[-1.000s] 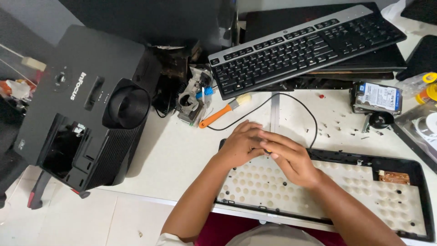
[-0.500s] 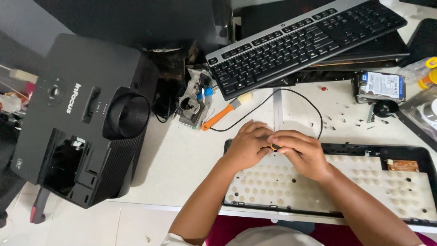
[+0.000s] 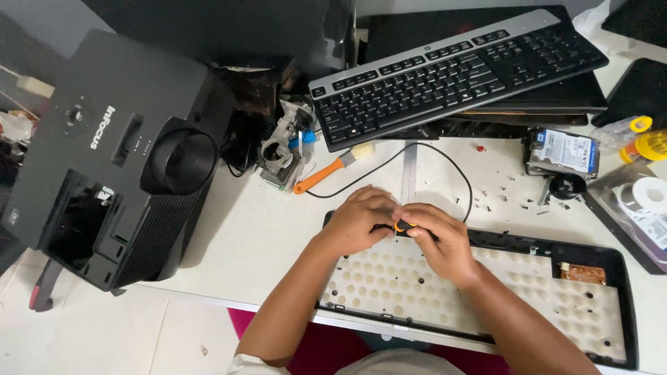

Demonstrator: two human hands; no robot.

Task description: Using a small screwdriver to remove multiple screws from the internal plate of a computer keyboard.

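Left hand (image 3: pixel 358 222) and right hand (image 3: pixel 438 239) are meeting, both pinching a small orange-tipped tool (image 3: pixel 401 226) directly above the opened keyboard tray's (image 3: pixel 486 305) upper-left edge, lying crosswise on the tabletop (image 3: pixel 250 229).

The hands (image 3: pixel 399 226) hide most of a small orange-tipped tool (image 3: pixel 401 226).

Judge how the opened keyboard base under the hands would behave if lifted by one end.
The keyboard base is long, thin and stripped of keys, so it would probably feel light and flex or sag. Its pale dotted sheet looks soft and may slip or peel away. The left hand and right hand rest on it.
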